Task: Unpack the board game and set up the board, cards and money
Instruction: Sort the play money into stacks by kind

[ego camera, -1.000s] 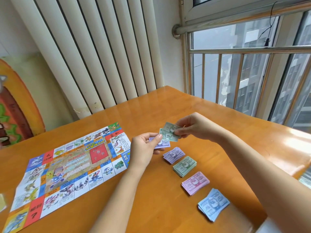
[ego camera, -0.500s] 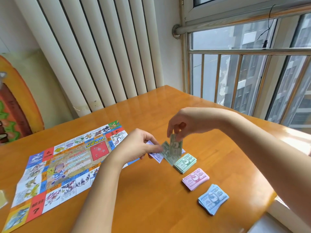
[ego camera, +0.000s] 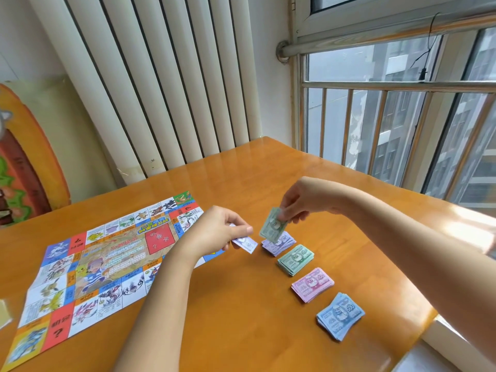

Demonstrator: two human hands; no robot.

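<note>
The right grip (ego camera: 303, 202) is clamped on a few green notes (ego camera: 271, 228), held tilted just above the purple stack (ego camera: 281, 244). The left grip (ego camera: 216, 232) pinches purple notes (ego camera: 245, 244) just beside that stack. From there a green stack (ego camera: 295, 260), pink stack (ego camera: 312, 284) and blue stack (ego camera: 341, 315) lie in a row on the surface (ego camera: 241, 331). The board (ego camera: 107, 253) lies flat to the left.

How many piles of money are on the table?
4, in a row beside the board: purple pile farthest, partly behind notes in the right hand, then green pile, pink pile, blue pile nearest.
</note>
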